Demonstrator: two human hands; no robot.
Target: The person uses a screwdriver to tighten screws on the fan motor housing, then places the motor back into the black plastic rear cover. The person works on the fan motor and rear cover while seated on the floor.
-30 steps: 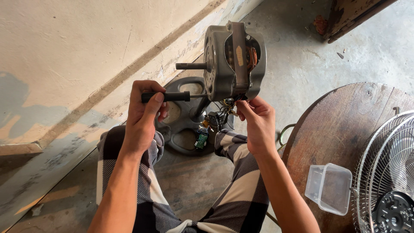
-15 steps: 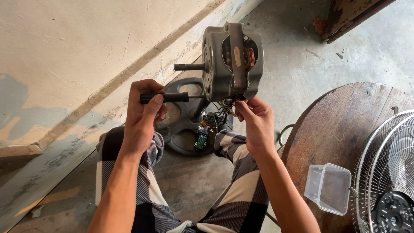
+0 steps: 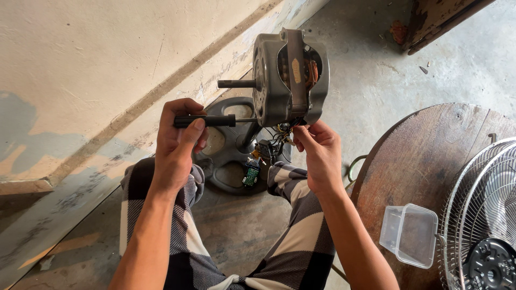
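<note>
Screwdriver (image 3: 207,121) is gripped in the closed left hand (image 3: 177,145), tip against the motor (image 3: 290,78) face. Motor is held up by the right hand (image 3: 320,153), fingers pinched at its lower edge, above the knees. Table (image 3: 424,161) edge is near right; wall is near left.

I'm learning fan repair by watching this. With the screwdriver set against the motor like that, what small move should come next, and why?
Probably a turn of the screwdriver by the left hand. Its black handle lies level and its shaft meets the front face of the grey motor, below the bare spindle. The right hand grips the motor's underside by the wires, steadying it.
</note>
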